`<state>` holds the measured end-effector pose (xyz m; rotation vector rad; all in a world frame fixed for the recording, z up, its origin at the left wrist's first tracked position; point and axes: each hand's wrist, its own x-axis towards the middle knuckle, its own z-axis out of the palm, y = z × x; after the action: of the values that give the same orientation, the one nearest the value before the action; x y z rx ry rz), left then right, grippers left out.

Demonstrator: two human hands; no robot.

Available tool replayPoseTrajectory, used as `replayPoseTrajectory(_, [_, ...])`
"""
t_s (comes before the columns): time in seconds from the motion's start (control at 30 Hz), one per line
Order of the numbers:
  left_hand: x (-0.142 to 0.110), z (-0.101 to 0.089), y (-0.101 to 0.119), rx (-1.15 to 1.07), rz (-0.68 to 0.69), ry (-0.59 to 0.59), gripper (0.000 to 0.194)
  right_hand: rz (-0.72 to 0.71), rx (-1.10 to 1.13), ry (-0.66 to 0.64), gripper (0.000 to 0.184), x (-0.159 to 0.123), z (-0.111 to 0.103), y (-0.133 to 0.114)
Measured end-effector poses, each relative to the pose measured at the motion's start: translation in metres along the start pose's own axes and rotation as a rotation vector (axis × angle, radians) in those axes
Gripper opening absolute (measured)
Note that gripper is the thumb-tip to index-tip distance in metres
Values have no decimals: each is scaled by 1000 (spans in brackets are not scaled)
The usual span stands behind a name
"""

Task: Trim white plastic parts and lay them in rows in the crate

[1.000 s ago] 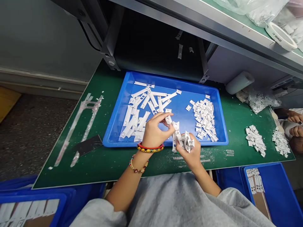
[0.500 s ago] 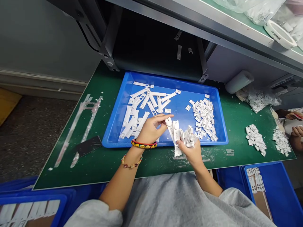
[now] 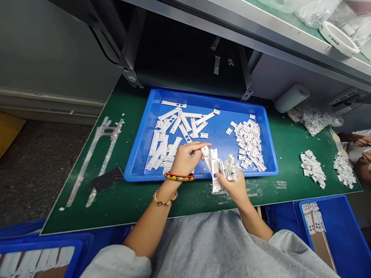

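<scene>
My right hand (image 3: 236, 188) is closed around a bunch of white plastic pieces (image 3: 230, 168), their ends fanned above the fingers. Its thumb presses on a long white plastic strip (image 3: 215, 172) with raised marks. Beside that strip, a second white strip (image 3: 206, 155) leans to the left, its upper end pinched between thumb and index finger of my left hand (image 3: 184, 161). Both hands are over the near edge of a blue tray (image 3: 220, 96). Long white strips (image 3: 156, 152) lie criss-crossed in its left part, and small white clips (image 3: 249, 141) are heaped on the right.
A dark conveyor belt (image 3: 185, 58) under a metal shelf (image 3: 232, 23) stands behind the tray. More small white piles (image 3: 312, 168) lie on the green table (image 3: 290, 154). A co-worker's hands (image 3: 362, 143) show at far right. Blue trays (image 3: 344, 231) stand below the table edge.
The left hand has shifted very slightly right and down, still at the leaning strip's top. The right hand's hold looks the same. The view has moved slightly.
</scene>
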<state>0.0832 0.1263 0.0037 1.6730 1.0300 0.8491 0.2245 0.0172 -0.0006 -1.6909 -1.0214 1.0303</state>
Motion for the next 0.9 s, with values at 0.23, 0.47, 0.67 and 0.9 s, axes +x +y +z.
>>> replayPoseTrajectory(0.23, [1, -9, -26, -4, -79, 15, 38, 27, -343, 28, 23, -28, -80, 28])
replayPoseTrajectory(0.47, [11, -26, -53, 121, -184, -6, 32, 114, -963, -50, 12, -61, -170, 100])
replayPoseTrajectory(0.67, [35, -30, -67, 715, -103, -274, 31, 48, -1033, -41, 18, -47, -167, 140])
replayPoseTrajectory(0.9, [61, 4, -77, 721, -189, -331, 8, -44, -942, 13, 19, -49, -185, 133])
